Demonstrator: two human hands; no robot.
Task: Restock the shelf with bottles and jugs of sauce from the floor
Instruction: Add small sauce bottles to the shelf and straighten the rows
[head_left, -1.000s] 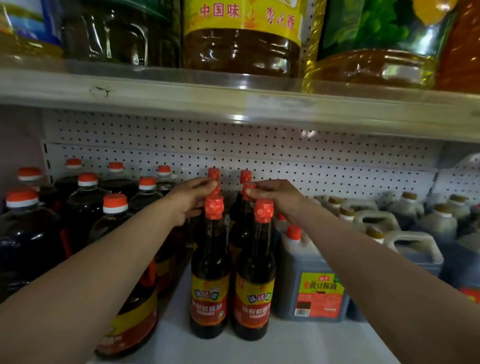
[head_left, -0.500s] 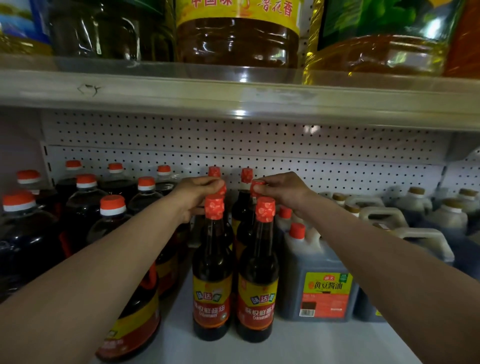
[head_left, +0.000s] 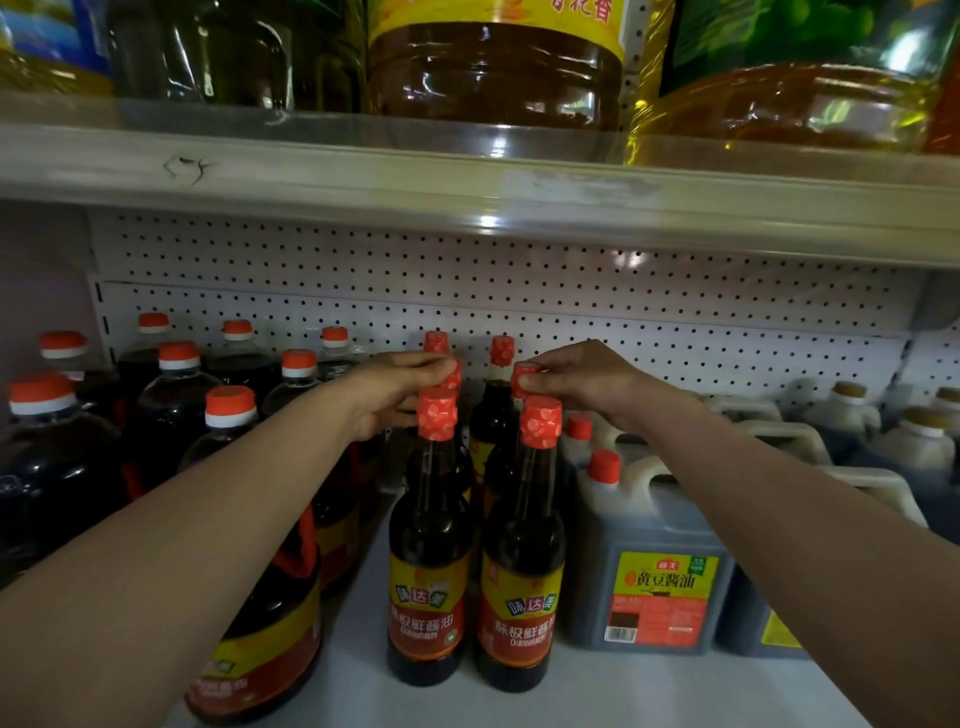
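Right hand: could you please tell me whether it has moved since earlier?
Yes: the right hand carried its pinched cap slightly rightward, away from the rear bottle cap.

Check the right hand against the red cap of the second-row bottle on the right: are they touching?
Touching. The head view shows the right hand with fingertips pinched round the red cap of the second-row bottle, no gap visible between them.
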